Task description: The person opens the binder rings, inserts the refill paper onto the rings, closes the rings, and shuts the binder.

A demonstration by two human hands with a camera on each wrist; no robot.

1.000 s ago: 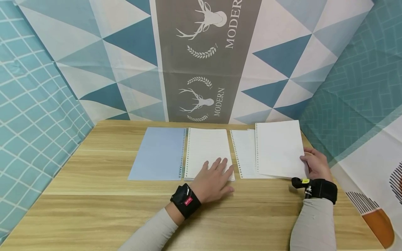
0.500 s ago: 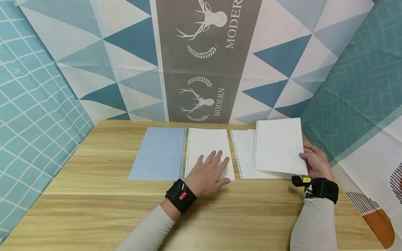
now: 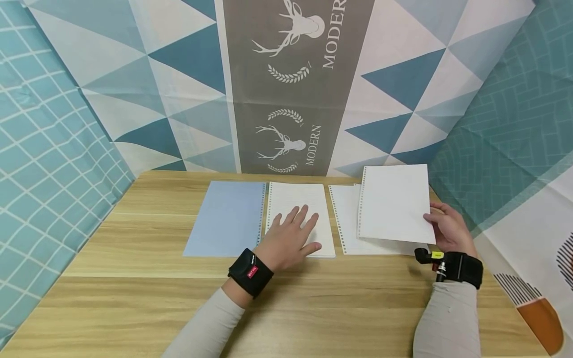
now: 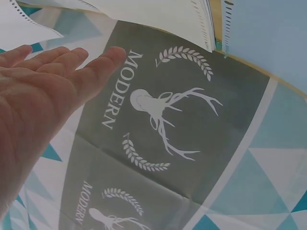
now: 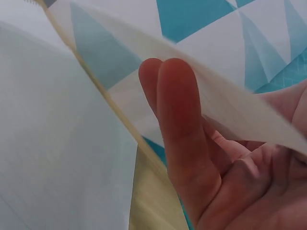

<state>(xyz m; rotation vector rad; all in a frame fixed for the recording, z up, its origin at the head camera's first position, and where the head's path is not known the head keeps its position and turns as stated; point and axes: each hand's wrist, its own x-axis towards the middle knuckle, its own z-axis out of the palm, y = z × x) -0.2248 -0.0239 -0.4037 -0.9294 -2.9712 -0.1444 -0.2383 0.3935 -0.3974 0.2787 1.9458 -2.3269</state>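
My right hand [image 3: 449,228] pinches the right edge of a white loose-leaf sheet [image 3: 394,204] with punched holes down its left side. In the right wrist view the sheet [image 5: 235,105] passes between thumb and fingers [image 5: 180,105], tilted up from the table. Beneath it, other white punched sheets [image 3: 342,219] lie overlapping on the tabletop. My left hand [image 3: 288,241] is spread palm down over a stack of lined loose-leaf paper [image 3: 297,193], its fingers straight and holding nothing. Left of that stack lies a pale blue punched cover [image 3: 228,219], holes along its right edge.
The wooden table [image 3: 134,293] carries the papers in a row near its back edge. Behind it hangs a patterned cloth [image 3: 282,84] with deer heads and triangles. Teal cloths flank both sides.
The right hand has lifted the white sheet higher and shifted it slightly left. The left hand has slid left and away from the body over the lined stack, fingers still spread.
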